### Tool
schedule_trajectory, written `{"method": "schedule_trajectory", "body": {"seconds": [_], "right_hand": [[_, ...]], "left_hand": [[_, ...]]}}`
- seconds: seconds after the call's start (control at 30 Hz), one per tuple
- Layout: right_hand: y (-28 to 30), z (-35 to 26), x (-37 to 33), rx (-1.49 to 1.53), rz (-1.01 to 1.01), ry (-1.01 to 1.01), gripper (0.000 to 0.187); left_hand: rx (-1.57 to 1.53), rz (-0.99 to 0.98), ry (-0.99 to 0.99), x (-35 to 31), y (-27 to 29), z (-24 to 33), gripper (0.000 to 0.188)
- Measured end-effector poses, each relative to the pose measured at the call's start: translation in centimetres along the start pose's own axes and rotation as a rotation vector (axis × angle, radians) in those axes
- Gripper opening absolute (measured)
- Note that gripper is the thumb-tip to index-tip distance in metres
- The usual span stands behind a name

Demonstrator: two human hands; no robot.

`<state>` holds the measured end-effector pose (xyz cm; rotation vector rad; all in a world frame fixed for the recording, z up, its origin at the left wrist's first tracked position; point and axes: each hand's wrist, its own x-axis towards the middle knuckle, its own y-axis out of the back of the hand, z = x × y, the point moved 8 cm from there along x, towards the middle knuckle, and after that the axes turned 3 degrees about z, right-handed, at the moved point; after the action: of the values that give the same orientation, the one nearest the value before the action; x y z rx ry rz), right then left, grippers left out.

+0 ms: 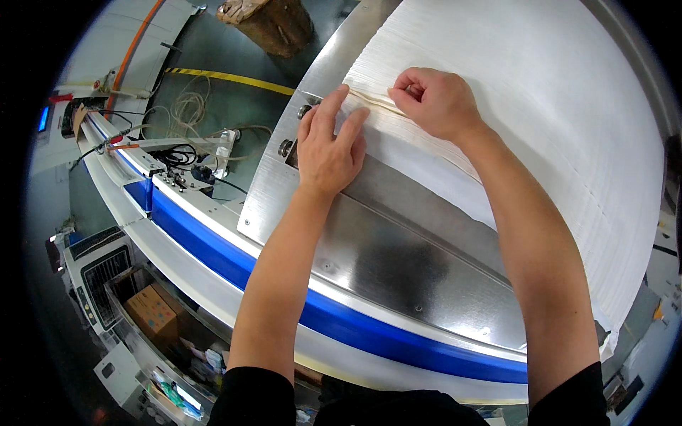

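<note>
The curled fingers [418, 77] of the right hand [446, 105] hid whatever lay between their tips. The right forearm [529, 213] covered part of the white sheets [540, 85], whose far side ran out past the upper edge. That edge also cut off a brown object [273, 27]. Items [214, 358] near the cardboard box [151, 314] were too small to tell.
</note>
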<state>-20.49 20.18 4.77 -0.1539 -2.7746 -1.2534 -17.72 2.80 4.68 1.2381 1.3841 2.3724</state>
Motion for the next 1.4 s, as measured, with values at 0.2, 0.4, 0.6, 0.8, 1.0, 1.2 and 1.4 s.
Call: {"method": "schedule_trajectory", "body": {"seconds": [0.2, 0.4, 0.6, 0.8, 1.0, 1.2, 1.4], "right_hand": [[0.2, -0.5, -0.3, 0.003, -0.058, 0.009, 0.017], [0.3, 0.0, -0.1, 0.031, -0.014, 0.021, 0.018], [0.0, -0.6, 0.3, -0.071, -0.071, -0.069, 0.033], [-0.3, -1.7, 0.7, -0.292, -0.041, -0.088, 0.042], [0.0, -1.7, 0.1, -0.219, -0.034, -0.118, 0.038], [2.6, -4.6, -10.1, -0.045, 0.117, 0.041, 0.028], [12.0, 5.8, -25.8, -0.489, 0.213, -0.397, 0.032]], "left_hand": [[0.006, -0.008, 0.009, -0.2, 0.5, 0.1, 0.037], [0.022, -0.054, 0.026, -1.3, 1.0, 0.2, 0.034], [0.031, -0.046, 0.033, -2.2, 1.8, 0.2, 0.035], [0.015, -0.047, 0.037, -2.4, 2.1, 0.2, 0.038], [0.100, -0.089, 0.004, -1.6, 2.4, 0.9, 0.038], [0.104, -0.455, -0.172, 0.6, 1.6, 0.5, 0.041], [0.319, -0.994, -0.184, 3.6, -0.3, 3.2, 0.055]]}}
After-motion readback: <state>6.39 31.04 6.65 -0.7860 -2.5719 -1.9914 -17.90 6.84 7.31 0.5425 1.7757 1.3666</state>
